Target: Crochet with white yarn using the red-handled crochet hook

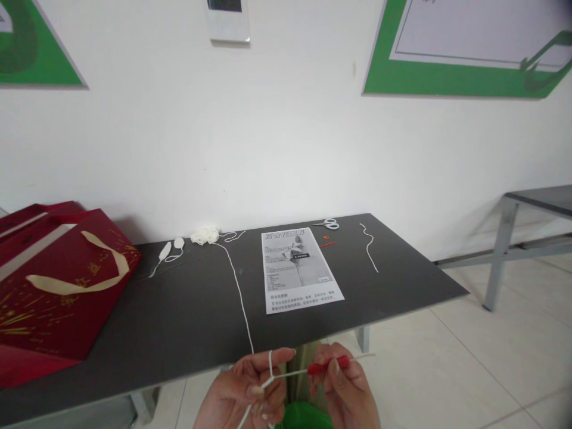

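Note:
My left hand (250, 387) pinches a strand of white yarn (239, 292) near the table's front edge, with a loop over the forefinger. The strand runs back across the dark table (187, 316) to a small yarn pile (204, 235) by the wall. My right hand (346, 390) grips a red-handled crochet hook (330, 364), its tip pointing left into the yarn at my left fingers. A printed instruction sheet (298, 269) lies flat on the table beyond my hands.
A red gift bag (53, 286) with cream handles lies at the table's left end. White scissors (329, 224), a small orange item (329, 242), a loose yarn piece (369, 245) and two white petal shapes (170, 248) lie near the wall. A grey bench (536, 205) stands at the right.

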A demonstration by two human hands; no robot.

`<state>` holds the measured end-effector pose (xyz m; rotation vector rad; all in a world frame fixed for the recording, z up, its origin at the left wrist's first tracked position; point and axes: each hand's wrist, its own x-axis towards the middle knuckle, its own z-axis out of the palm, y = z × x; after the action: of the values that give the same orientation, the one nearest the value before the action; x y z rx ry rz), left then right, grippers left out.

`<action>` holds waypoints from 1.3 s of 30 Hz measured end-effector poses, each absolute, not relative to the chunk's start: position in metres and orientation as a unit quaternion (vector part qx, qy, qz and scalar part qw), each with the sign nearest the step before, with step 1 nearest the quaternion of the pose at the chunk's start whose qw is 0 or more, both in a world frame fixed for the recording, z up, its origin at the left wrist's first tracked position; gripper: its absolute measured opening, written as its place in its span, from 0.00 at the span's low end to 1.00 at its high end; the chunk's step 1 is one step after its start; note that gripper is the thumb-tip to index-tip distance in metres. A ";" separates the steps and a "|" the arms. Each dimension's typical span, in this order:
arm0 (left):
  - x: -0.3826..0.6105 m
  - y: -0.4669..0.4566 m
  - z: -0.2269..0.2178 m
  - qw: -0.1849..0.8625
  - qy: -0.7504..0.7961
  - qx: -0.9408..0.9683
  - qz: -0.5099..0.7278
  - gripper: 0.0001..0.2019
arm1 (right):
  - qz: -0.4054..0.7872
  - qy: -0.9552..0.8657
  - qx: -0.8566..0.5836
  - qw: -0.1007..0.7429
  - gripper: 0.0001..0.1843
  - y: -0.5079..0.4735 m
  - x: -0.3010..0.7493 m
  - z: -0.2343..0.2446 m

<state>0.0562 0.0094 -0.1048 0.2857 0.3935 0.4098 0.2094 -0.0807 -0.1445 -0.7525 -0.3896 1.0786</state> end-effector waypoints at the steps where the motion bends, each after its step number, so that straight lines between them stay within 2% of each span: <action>1: 0.056 0.009 -0.105 0.950 0.193 0.143 0.199 0.25 | 0.508 -0.172 -0.341 0.772 0.10 -0.080 0.209 -0.145; 11: 0.061 0.009 -0.107 0.913 0.269 0.191 0.240 0.21 | 0.578 -0.077 -0.303 0.753 0.11 -0.073 0.207 -0.152; 17: 0.070 0.002 -0.126 0.869 0.296 0.286 0.275 0.28 | 0.587 -0.017 -0.300 0.751 0.14 -0.070 0.193 -0.167; 21: 0.071 -0.002 -0.130 0.839 0.296 0.354 0.288 0.22 | 0.573 -0.004 -0.308 0.760 0.14 -0.069 0.190 -0.169; 27: 0.068 0.000 -0.127 0.844 0.303 0.344 0.279 0.31 | 0.564 -0.033 -0.330 0.757 0.15 -0.066 0.190 -0.169; 34: 0.062 0.004 -0.130 0.846 0.303 0.344 0.272 0.37 | 0.579 -0.040 -0.320 0.749 0.14 -0.066 0.190 -0.168; 39: 0.065 0.002 -0.131 0.852 0.281 0.336 0.286 0.31 | 0.576 -0.019 -0.321 0.751 0.14 -0.066 0.189 -0.170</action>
<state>0.0652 0.0018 -0.1306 0.7066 0.5905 0.6024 0.1894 -0.0660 -0.1698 -0.7009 -0.0408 1.2583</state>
